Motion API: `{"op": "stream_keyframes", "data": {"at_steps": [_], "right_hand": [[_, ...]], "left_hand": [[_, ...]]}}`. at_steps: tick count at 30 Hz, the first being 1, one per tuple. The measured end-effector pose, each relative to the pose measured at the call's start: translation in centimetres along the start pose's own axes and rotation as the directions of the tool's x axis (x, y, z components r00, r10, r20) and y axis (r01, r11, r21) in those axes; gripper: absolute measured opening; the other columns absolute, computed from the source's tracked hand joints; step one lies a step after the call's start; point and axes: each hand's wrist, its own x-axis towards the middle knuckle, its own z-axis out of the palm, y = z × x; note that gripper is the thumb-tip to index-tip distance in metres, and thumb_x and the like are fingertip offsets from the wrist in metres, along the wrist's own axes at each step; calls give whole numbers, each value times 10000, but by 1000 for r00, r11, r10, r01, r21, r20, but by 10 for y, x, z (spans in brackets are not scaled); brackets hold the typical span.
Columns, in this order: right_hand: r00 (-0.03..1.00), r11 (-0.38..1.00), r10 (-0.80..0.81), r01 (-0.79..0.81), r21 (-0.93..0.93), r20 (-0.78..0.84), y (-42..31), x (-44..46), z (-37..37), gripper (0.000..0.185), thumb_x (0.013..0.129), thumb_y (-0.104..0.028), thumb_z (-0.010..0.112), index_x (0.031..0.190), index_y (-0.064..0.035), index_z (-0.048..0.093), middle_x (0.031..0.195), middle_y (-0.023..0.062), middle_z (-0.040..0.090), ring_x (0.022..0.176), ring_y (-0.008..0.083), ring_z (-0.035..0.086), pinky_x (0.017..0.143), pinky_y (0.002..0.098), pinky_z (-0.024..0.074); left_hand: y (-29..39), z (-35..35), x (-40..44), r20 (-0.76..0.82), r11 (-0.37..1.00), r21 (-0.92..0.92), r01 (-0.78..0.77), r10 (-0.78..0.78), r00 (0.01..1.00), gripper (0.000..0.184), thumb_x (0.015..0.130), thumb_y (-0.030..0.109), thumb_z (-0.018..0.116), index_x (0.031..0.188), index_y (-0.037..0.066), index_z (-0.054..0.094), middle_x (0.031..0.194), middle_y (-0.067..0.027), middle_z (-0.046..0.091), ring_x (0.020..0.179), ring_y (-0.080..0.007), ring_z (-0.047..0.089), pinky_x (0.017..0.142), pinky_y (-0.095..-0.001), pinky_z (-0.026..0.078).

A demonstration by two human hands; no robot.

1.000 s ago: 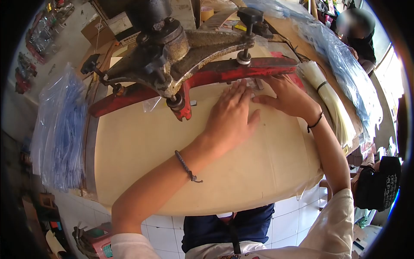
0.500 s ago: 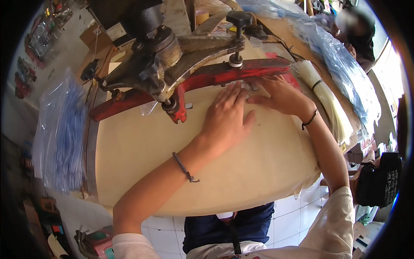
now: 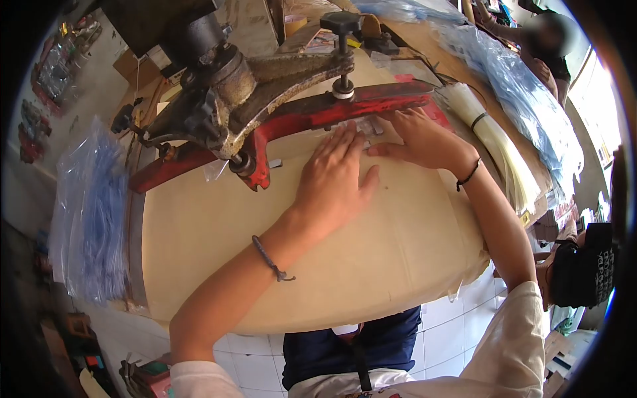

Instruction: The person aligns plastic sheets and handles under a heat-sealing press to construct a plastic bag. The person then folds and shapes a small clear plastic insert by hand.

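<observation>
white lettering runs across the black bag (image 3: 584,265) at the right edge, too skewed and small to read, and the print on the wearer's pale shirt (image 3: 391,394) is cut off by the bottom border. some printed papers in colour (image 3: 322,41) lie past the machine, their words illegible, near a roll of yellowish tape (image 3: 294,25). the main obstacle is the red bar (image 3: 378,97), slung under a worn metal casting (image 3: 288,76) with a black knob (image 3: 340,22) above its right arm; together they cross the far part of the tan sheet (image 3: 219,245) and hide what lies directly beneath. the sheet covers most of the bench, reaching toward the wearer's waist. on it the left hand (image 3: 330,176) lies palm down, fingers together and straight, thumb apart, with the fingertips at a small clear piece (image 3: 367,126) just in front of the bar. the right hand (image 3: 428,140) has its thumb spread well away from its fingers, whose tips come up to the bar's right end; neither hand is clasped around anything. clear bluish plastic bags (image 3: 89,219) are piled on the left; to the right lie banded pale strips (image 3: 501,149) and bluish plastic sheeting (image 3: 511,96), and beyond it a person in dark clothing (image 3: 561,69).
</observation>
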Motion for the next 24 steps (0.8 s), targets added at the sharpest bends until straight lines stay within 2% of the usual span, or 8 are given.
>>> {"op": "stream_keyframes", "data": {"at_steps": [2, 5, 11, 14, 19, 22, 24], "right_hand": [[993, 998, -70, 70, -5, -99, 0, -1, 4, 623, 921, -471, 640, 1294, 20, 556, 1258, 227, 607, 1246, 393, 505, 1076, 486, 339], [977, 989, -148, 143, -43, -154, 5, 0, 9, 587, 916, -433, 659, 1292, 7, 565, 1270, 220, 606, 1243, 394, 507, 1064, 485, 361], [999, 997, -47, 48, 68, -20, -13, -3, -4, 509, 901, -370, 701, 1249, -11, 605, 1301, 184, 602, 1232, 362, 531, 1040, 461, 406], [996, 987, -77, 82, 135, -38, -16, -3, -5, 478, 905, -365, 697, 1221, -12, 633, 1302, 161, 609, 1226, 346, 542, 1044, 459, 416], [999, 996, -48, 46, 78, 19, -20, -3, -8, 462, 904, -368, 695, 1225, -39, 651, 1351, 138, 596, 1258, 333, 533, 1066, 454, 409], [998, 998, -53, 52, 38, 29, -18, -3, -7, 462, 908, -383, 685, 1236, -58, 658, 1370, 130, 589, 1268, 327, 530, 1071, 452, 405], [998, 998, -57, 57, 5, 21, -18, -4, -6, 466, 916, -395, 672, 1244, -65, 664, 1372, 126, 589, 1267, 325, 531, 1074, 451, 401]], "left_hand": [[0, -1, -1, 3, 1000, 2, 0, 0, 1000, 587, 925, 282, 620, 1367, -85, 501, 1459, -284, 474, 1376, -406, 447, 1161, -459, 356], [1, -3, 0, 13, 1000, 8, 2, -2, 1000, 595, 930, 286, 616, 1378, -84, 487, 1462, -284, 469, 1373, -410, 448, 1161, -460, 356], [0, -3, 1, 13, 1000, 7, -6, 5, 1000, 586, 921, 259, 622, 1378, -78, 476, 1451, -293, 474, 1362, -417, 456, 1153, -466, 368], [1, -3, 1, 3, 1000, -19, -12, 12, 1000, 577, 907, 233, 635, 1368, -77, 478, 1445, -298, 475, 1358, -421, 459, 1147, -471, 375], [0, -3, -1, -26, 999, -34, -11, 11, 1000, 593, 907, 234, 634, 1364, -106, 468, 1436, -318, 471, 1355, -429, 460, 1139, -478, 381], [4, -4, -5, 4, 996, -20, 83, -83, 997, 610, 922, 258, 618, 1357, -141, 465, 1435, -335, 464, 1367, -430, 447, 1150, -473, 366], [3, -8, -9, 10, 997, 62, 46, -47, 999, 620, 935, 280, 604, 1349, -161, 467, 1434, -343, 461, 1378, -426, 436, 1162, -466, 350]]}}
